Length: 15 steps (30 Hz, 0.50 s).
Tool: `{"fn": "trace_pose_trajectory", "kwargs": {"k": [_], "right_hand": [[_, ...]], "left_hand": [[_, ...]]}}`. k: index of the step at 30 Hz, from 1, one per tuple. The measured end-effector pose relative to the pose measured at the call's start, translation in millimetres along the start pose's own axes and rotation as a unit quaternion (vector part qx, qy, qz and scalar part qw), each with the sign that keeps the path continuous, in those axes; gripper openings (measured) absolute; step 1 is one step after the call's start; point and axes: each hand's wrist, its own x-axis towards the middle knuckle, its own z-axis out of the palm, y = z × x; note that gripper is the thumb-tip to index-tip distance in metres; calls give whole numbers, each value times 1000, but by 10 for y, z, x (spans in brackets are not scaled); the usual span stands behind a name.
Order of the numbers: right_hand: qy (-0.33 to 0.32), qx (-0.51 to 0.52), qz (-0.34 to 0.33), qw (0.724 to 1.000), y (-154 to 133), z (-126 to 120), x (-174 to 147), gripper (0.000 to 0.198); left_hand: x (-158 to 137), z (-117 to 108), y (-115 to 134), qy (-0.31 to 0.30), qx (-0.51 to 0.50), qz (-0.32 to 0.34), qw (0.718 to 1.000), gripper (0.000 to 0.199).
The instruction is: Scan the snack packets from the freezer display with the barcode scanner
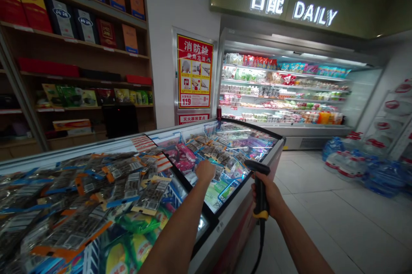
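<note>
My right hand (272, 194) is wrapped round the grip of a black and yellow barcode scanner (261, 192), held upright beside the freezer with its cord hanging down. Over the far part of the chest freezer (225, 218), my left hand (206, 171) is closed, its fingers turned away from me, and whatever they hold is hidden. Just beyond it lie small dark see-through food packets (220, 152) with orange and blue edges. A pink package (186, 152) is close by on the left. Many more such packets (128, 184) cover the nearer section, above green and yellow bags (140, 244).
Wooden shelves (80, 34) with boxes and bags stand at the left. A lit refrigerated display (283, 89) is at the back, beside a red fire hydrant sign (195, 72). Bottled water packs (346, 164) stand on the tiled floor (309, 218) at right.
</note>
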Motion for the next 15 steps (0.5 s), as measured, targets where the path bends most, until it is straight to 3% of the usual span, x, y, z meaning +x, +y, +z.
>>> {"fn": "trace_pose_trajectory", "kwargs": {"k": [2,4,8,15], "right_hand": [[-8,-7,6,1000,16,74,-43,27],[-27,-13,2,1000,28,145,-99,26],[-71,-24,4,997,37,295,-246,25],[-143,-46,35,988,53,583,-514,25]], "left_hand": [[-3,-9,-48,-7,-7,1,1000,27],[30,-23,-88,-16,-113,-17,993,19],[165,-144,-207,26,-348,-48,936,11],[322,-353,-463,84,-491,-60,865,21]]}}
